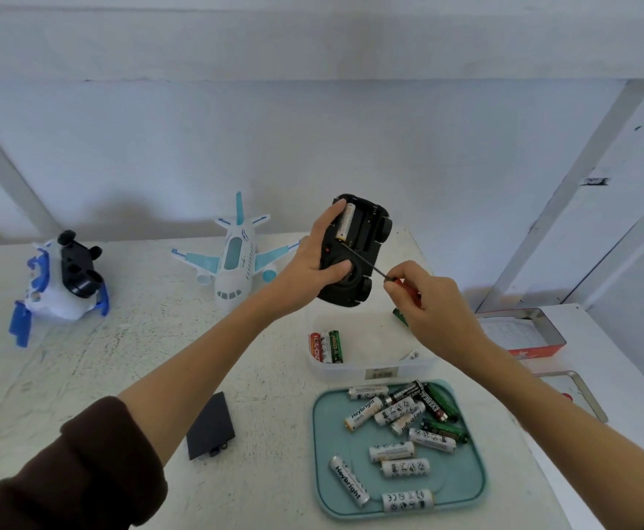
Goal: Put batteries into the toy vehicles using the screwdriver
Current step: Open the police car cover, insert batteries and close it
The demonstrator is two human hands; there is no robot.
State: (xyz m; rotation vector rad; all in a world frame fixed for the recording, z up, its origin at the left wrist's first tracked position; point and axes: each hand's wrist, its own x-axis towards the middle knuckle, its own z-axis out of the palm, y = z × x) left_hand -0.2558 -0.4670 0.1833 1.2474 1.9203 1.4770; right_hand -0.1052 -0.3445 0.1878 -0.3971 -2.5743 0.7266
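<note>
Toy car (354,250), underside up above the tray (322,453): left hand (318,258) grips it; right hand (427,300) pinches the screwdriver (366,262). Lever gently at the battery (345,221).

a black toy car (354,250) is held in the air underside up, its battery bay open with one white battery (345,223) seated in it. a thin red-handled screwdriver (374,267) has its tip at that battery's near end. the black battery cover (210,426) lies on the table, near left. loose batteries (400,438) fill a teal tray, near right.
</note>
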